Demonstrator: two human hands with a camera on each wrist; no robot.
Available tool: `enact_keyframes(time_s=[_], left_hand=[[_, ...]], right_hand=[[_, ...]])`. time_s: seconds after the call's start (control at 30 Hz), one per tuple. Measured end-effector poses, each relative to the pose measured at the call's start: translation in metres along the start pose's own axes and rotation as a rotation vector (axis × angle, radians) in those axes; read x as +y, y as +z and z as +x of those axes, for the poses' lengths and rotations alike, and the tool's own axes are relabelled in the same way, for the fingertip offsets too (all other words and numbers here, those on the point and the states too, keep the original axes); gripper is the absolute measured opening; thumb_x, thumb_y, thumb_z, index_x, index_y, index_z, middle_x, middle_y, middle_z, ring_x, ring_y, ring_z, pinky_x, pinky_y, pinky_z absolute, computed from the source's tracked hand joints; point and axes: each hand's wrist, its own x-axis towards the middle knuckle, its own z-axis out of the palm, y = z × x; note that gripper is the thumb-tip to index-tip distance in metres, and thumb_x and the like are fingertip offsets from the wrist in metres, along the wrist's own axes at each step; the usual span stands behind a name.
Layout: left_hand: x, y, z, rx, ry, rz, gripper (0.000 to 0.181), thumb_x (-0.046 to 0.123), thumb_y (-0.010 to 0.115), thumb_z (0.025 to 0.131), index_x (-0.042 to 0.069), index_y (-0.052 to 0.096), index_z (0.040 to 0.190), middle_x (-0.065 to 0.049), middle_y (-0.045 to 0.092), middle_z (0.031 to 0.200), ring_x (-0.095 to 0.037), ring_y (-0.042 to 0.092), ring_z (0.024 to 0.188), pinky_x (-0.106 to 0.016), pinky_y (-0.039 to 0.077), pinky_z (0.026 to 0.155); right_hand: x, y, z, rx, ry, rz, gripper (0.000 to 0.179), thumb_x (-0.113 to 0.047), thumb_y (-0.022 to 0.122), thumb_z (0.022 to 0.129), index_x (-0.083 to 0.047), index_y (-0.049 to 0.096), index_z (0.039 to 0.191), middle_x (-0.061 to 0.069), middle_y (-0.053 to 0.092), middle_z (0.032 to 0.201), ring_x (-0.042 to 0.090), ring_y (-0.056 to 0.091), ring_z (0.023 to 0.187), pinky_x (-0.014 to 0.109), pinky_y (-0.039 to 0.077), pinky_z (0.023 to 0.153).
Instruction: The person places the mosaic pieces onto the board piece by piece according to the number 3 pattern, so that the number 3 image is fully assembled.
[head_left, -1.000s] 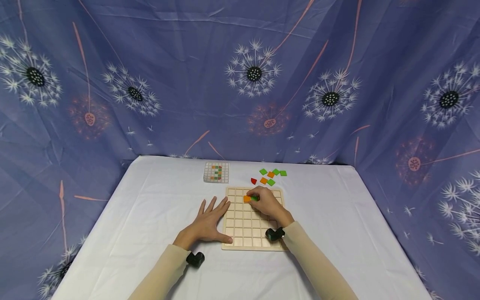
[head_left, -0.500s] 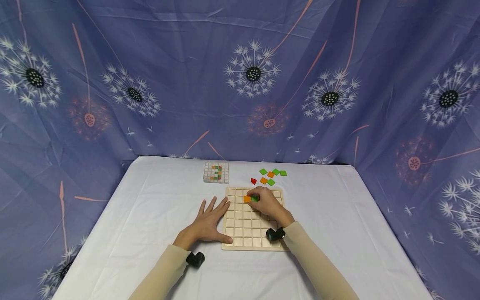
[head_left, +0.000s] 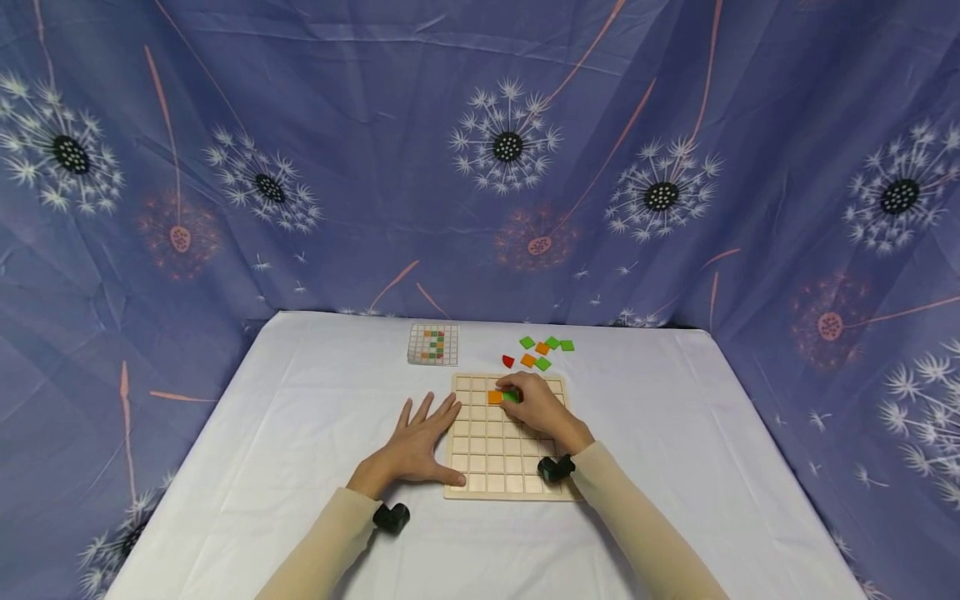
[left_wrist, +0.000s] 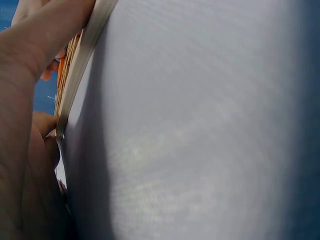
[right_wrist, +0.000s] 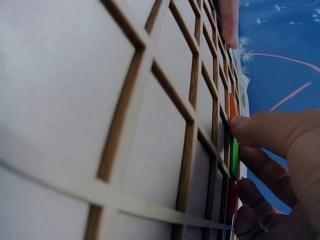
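Observation:
A wooden grid board lies on the table. My left hand is spread at its left side, fingertips and thumb resting on the edge; in the left wrist view, the board's pale side runs past that hand. My right hand reaches over the upper part of the board, thumb and fingers pinching a green square tile. Left of it an orange square tile sits in a cell. The right wrist view also shows a red piece beside the green tile, under the fingers; the hand hides it from above.
Behind the board lie several loose green tiles, orange tiles and a red quarter-round piece. A small pattern card with a coloured grid stands back left. A patterned curtain hangs behind the white-covered table.
My right wrist and forearm have shifted slightly to the right, while the fingers stay at the green tile. The left hand and the loose tiles have not moved.

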Motion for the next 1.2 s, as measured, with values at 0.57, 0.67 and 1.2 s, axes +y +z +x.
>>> enact_keyframes(time_s=[0.57,0.67,1.2], left_hand=[[0.001,0.000,0.000,0.000,0.001,0.010,0.128,0.079,0.075,0.069,0.017,0.020,0.166,-0.001,0.009,0.175,-0.039,0.001,0.161,-0.068,-0.006,0.124],[0.001,-0.001,0.000,0.000,0.000,0.009,0.128,0.079,0.075,0.069,0.016,0.020,0.166,-0.002,0.010,0.175,-0.040,0.002,0.160,-0.069,-0.006,0.123],[0.003,-0.001,-0.001,0.015,0.019,0.008,0.128,0.077,0.077,0.069,0.015,0.020,0.166,-0.004,0.012,0.174,-0.042,0.005,0.160,-0.070,-0.004,0.123]], right_hand=[[-0.003,-0.007,0.000,-0.049,0.019,-0.006,0.050,-0.021,0.078,0.093,-0.005,0.064,0.138,0.009,0.068,0.125,0.020,0.065,0.103,0.039,0.057,0.088],[-0.002,-0.012,-0.003,-0.047,0.011,-0.016,0.057,-0.026,0.079,0.092,-0.005,0.060,0.142,0.012,0.064,0.136,0.029,0.062,0.120,0.050,0.054,0.099],[0.014,-0.042,-0.010,-0.037,0.058,-0.126,0.078,-0.045,0.081,0.089,-0.012,0.050,0.153,0.016,0.045,0.159,0.044,0.032,0.151,0.069,0.028,0.120]])
